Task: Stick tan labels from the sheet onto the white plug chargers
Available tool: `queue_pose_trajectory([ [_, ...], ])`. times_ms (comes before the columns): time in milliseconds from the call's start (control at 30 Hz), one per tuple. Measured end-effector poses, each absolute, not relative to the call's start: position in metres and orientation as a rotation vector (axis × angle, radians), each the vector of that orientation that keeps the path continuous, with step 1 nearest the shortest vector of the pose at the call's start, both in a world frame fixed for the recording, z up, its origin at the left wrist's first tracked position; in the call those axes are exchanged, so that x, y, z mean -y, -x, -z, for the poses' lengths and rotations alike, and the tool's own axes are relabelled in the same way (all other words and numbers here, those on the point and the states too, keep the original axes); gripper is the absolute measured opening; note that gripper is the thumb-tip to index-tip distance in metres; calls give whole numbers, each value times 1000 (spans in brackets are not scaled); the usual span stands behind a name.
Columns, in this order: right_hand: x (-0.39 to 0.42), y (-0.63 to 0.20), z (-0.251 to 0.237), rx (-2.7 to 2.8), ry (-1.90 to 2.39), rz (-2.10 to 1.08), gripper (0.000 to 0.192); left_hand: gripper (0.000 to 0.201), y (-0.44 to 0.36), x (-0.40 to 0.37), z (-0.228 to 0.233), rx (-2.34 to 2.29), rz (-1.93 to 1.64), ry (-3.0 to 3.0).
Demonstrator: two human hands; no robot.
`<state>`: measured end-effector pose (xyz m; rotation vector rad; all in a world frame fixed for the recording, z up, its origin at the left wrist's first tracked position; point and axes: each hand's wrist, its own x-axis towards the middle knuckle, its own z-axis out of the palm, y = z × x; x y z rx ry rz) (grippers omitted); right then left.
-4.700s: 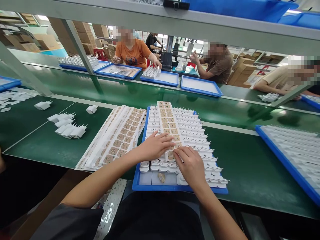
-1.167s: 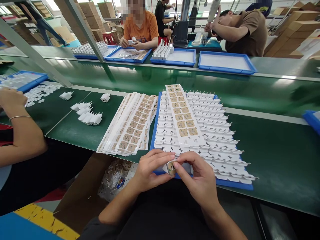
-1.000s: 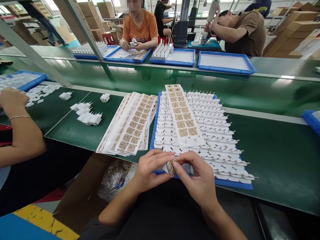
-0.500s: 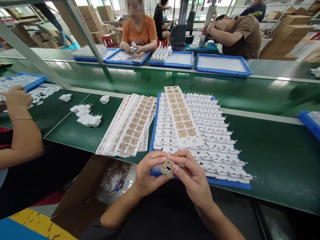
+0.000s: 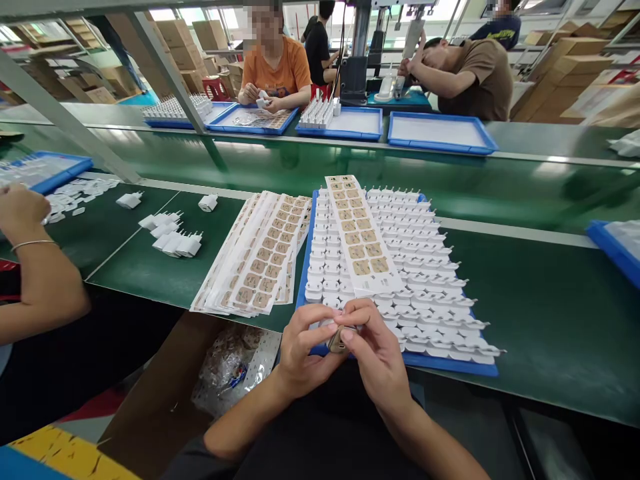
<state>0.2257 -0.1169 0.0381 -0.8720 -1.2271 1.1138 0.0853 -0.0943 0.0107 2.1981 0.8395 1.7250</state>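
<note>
My left hand (image 5: 305, 350) and my right hand (image 5: 376, 352) together pinch a small white charger (image 5: 338, 341) with a tan sticker on its face, just in front of the near edge of a blue tray (image 5: 453, 366). The tray carries several rows of white chargers (image 5: 425, 267). A sticker sheet (image 5: 361, 235) with tan labels lies lengthwise on those chargers. To the left of the tray a fanned stack of sticker sheets (image 5: 257, 257) rests on the green belt. The charger's body is mostly hidden by my fingers.
A co-worker's arm (image 5: 35, 280) with a bracelet rests at the left. Loose chargers (image 5: 173, 239) lie on the green belt (image 5: 550, 313). Across the belt, several people sit behind blue trays (image 5: 440, 133). A carton with used sheets (image 5: 235, 363) stands below the table edge.
My hands lifted one charger from the tray toward me and have been pressing a sticker on it. In the last half second the charger turned, so its face is now mostly covered by fingers.
</note>
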Motion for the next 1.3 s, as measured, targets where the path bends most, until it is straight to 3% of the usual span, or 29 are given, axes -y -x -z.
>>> queue_pose_trajectory([
  [267,118,-227,-36,1196,847,-1148,16,28,-88,92,-15,-854,-1754,-2320],
  [567,117,-227,-27,1123,813,-1199,18,37,-89,90,-11,-812,-1760,-2349],
  [800,117,-242,-33,1268,865,-1264,32,48,-82,92,-3,-806,-1669,-2072],
  [1033,108,-252,-57,1713,1072,-767,9,49,-75,95,-14,-740,-1543,-2113],
  [1300,113,-252,-49,2009,841,-237,17,42,-65,94,-14,-1056,-1461,-2100],
])
